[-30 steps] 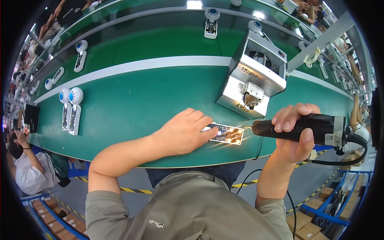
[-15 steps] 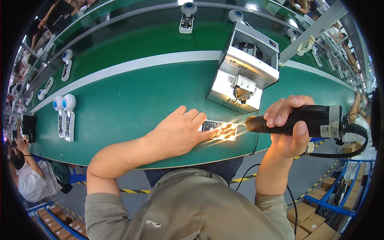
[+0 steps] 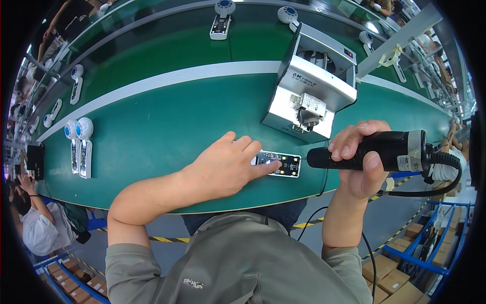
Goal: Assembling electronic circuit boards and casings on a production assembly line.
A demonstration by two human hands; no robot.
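Note:
My left hand (image 3: 223,164) is closed on a white handle-shaped device (image 3: 296,175) lying on the green bench, one finger pressed onto its exposed black circuit board (image 3: 287,164). The rest of this device is hidden under the hand. In my right hand (image 3: 362,169) is a black electric screwdriver (image 3: 395,144), gripped round its body and held level. Its thin bit points left, at the right end of the device; whether it touches cannot be made out. A black cable (image 3: 448,161) runs from the tool's rear.
A silver screw feeder (image 3: 309,83) stands just beyond the screwdriver. Two similar white devices (image 3: 85,152) lie side by side at the left. Past a pale rail (image 3: 202,72), several more sit on the green belt (image 3: 152,53). People work at both sides.
The bright light at the screwdriver's tip has gone out. The screwdriver has shifted slightly left, while my left hand stays on the device. Devices on the belt have moved left.

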